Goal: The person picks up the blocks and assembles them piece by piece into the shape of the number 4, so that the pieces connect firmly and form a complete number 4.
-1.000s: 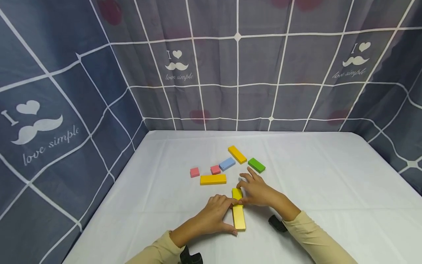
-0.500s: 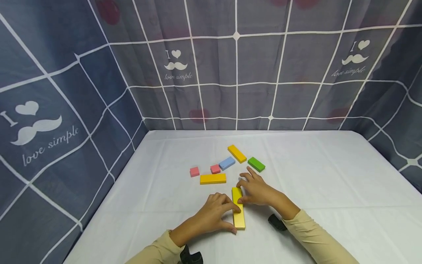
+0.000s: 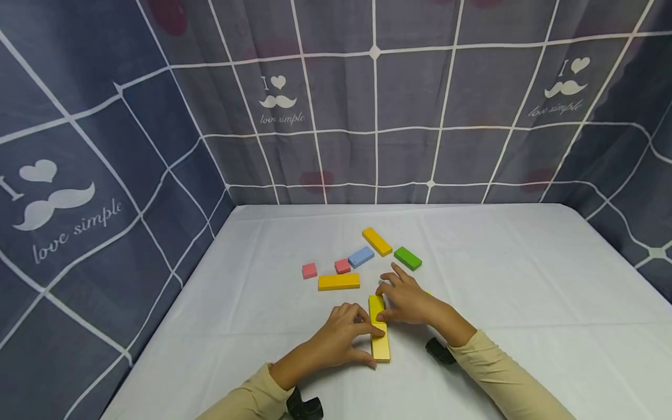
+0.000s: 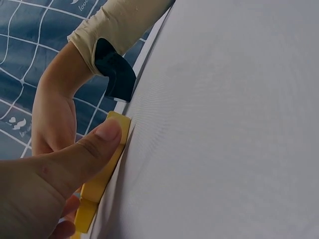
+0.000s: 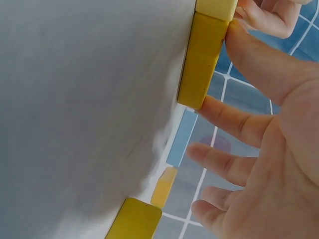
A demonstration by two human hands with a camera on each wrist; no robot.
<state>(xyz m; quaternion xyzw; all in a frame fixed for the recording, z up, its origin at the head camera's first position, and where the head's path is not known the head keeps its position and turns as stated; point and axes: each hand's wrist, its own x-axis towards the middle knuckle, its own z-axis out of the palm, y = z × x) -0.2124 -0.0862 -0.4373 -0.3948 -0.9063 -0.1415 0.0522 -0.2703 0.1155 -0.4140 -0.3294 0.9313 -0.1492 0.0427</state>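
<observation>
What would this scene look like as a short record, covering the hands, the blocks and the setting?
left hand: holds near yellow rectangular block
right hand: thumb and index finger touch far yellow rectangular block
arrangement: these two lie end to end
other blocks: left pink square block, right pink square block, blue rectangular block, green rectangular block, front orange-yellow rectangular block, rear orange-yellow rectangular block
mostly hidden in head view: yellow piece behind right wrist
surface: white cloth-covered table
backdrop: blue-grey checked fabric curtain
</observation>
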